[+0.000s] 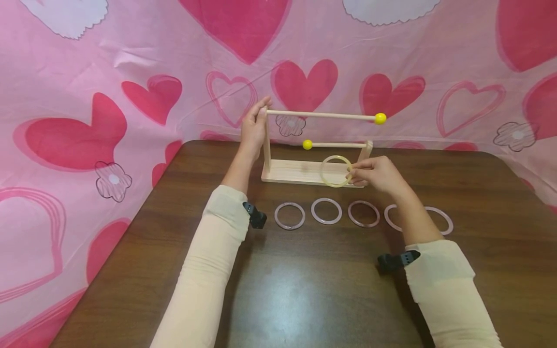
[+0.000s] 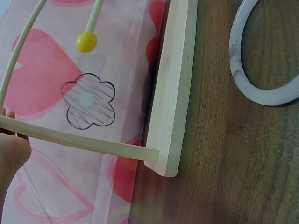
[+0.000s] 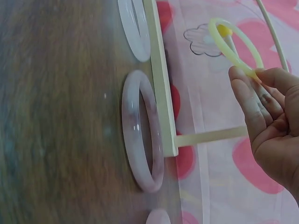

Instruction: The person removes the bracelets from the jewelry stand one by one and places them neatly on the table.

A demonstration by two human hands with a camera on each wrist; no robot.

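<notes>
A pale wooden bangle stand [image 1: 296, 172] has two posts and two horizontal rods, each tipped with a yellow ball. My left hand [image 1: 254, 129] grips the top of its left post, where the longer rod [image 1: 322, 114] begins. Between thumb and fingertips, my right hand [image 1: 383, 176] pinches a translucent yellow bangle [image 3: 216, 37]. In the head view this bangle appears in front of the base, below the shorter rod [image 1: 339, 145]. Through its ring, the right wrist view shows a yellow ball; whether the rod enters the ring I cannot tell.
Several whitish-lilac bangles lie in a row on the dark wooden table [image 1: 174, 280], in front of the stand; one is this marbled bangle [image 3: 131, 135]. My right forearm partly covers those at the right. A pink heart-patterned cloth [image 1: 143, 58] hangs behind the table.
</notes>
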